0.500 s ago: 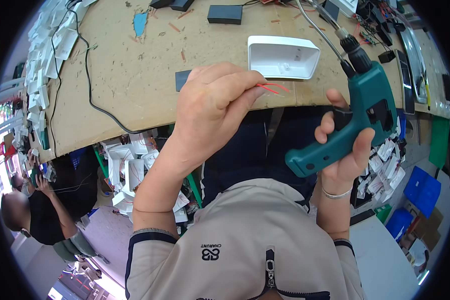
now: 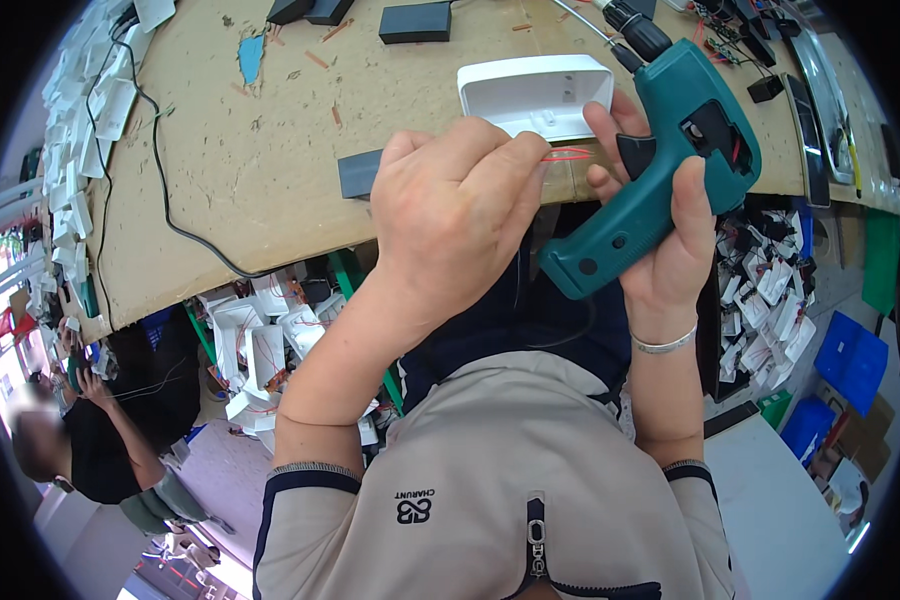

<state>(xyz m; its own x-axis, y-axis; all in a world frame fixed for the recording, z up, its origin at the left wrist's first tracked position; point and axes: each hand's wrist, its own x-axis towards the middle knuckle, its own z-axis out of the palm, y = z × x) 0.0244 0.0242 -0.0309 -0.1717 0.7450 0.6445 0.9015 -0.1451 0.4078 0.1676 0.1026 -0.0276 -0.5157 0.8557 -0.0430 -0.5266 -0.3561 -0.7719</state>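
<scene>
Between the thumb and fingers of my left hand (image 2: 460, 205) is a pinch of thin red wires (image 2: 568, 154), their ends sticking out to the right. My right hand (image 2: 665, 260) holds a teal pistol-shaped soldering gun (image 2: 620, 235) by its body, fingers near its black trigger and thumb along the near side. The gun's black collar and thin metal feed tube point up and left, and its tip lies outside the picture. Just beyond both hands, a white open plastic housing (image 2: 480, 95) lies on the workbench (image 2: 300, 150), partly covered by my left hand.
A flat dark grey piece (image 2: 358, 175) lies beside my left hand. Farther back is a black box (image 2: 415, 24). A black cable (image 2: 167, 170) runs across the left side. White housings are heaped at the left edge (image 2: 65, 190) and below the bench (image 2: 265, 350). Another person (image 2: 100, 430) works at left.
The soldering gun and my right hand have shifted up and left. My left hand has moved right with the wires, toward the gun. The view has shifted slightly.
</scene>
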